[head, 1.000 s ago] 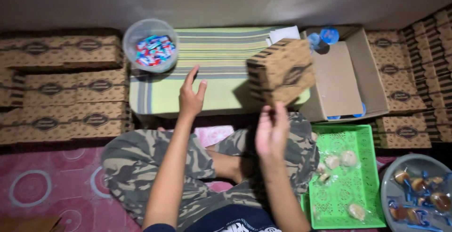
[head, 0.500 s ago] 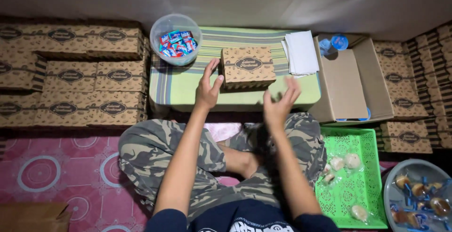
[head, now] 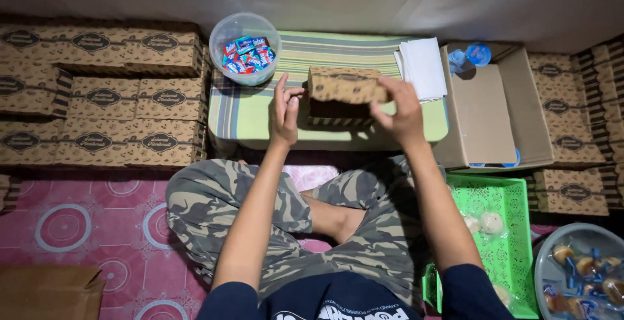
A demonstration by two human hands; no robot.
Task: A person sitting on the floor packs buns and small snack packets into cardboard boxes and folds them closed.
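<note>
Currently right hand (head: 398,109) grips the patterned cardboard box (head: 344,85) by its lid edge, above the striped low table (head: 260,115); left hand (head: 285,109) open, fingertips at its left side. Lid appears partly raised. Finished boxes (head: 104,92) stacked left.

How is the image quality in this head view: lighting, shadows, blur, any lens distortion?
Head view: light is brightest at the centre, on the low table and patterned box, and falls off to dark corners. The box casts a hard shadow just below it. Left hand and right hand are sharp, with no motion blur. The stacked boxes bow towards the edges, showing wide-angle distortion.
</note>
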